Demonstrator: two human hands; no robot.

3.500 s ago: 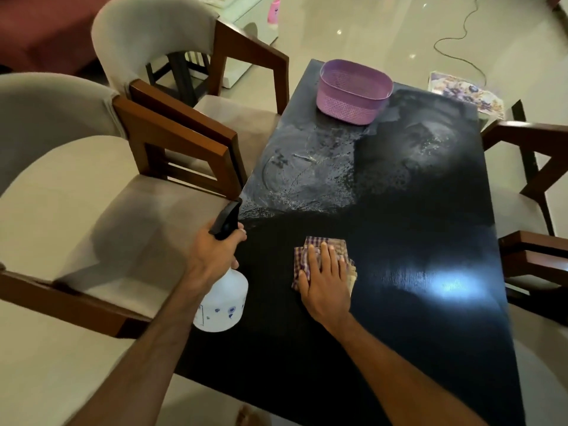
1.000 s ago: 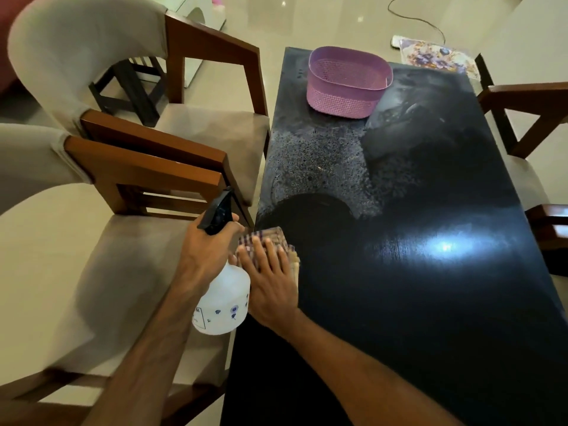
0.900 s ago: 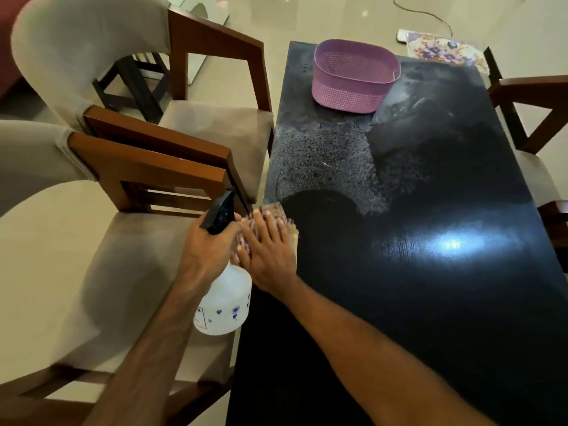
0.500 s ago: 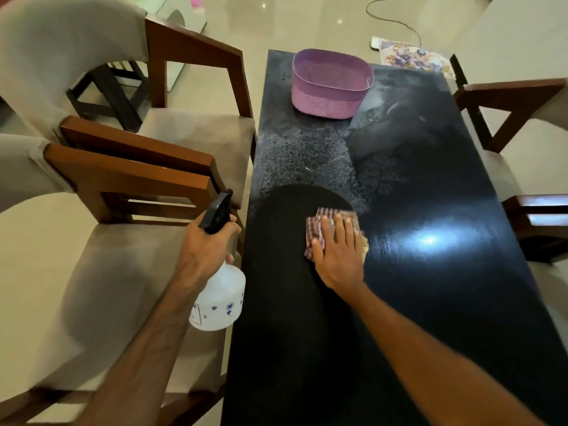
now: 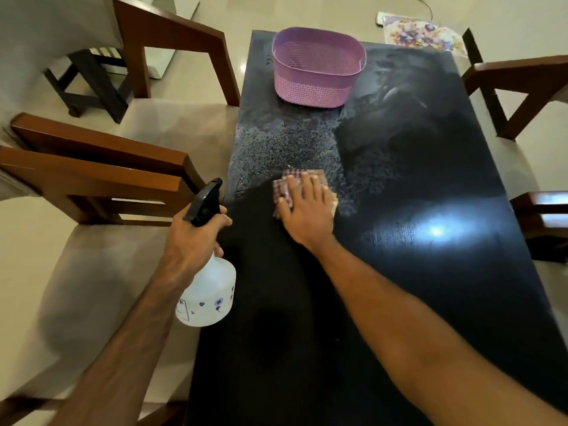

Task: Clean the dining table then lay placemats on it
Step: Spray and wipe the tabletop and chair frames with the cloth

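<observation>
Right hand (image 5: 307, 210) flat, fingers spread, pressing checked cloth (image 5: 284, 187) onto black dining table (image 5: 415, 287), frame centre. Left hand (image 5: 192, 238) wrapped around spray bottle (image 5: 209, 293), centre left at table edge. Purple basket (image 5: 316, 69) upper centre; droplets between basket and cloth.

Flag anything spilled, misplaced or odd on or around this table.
Spray droplets speckle the dark table between the purple basket and the checked cloth under the right hand: unwiped cleaner, not a spill. A floral mat lies on the floor past the table's far end.
</observation>
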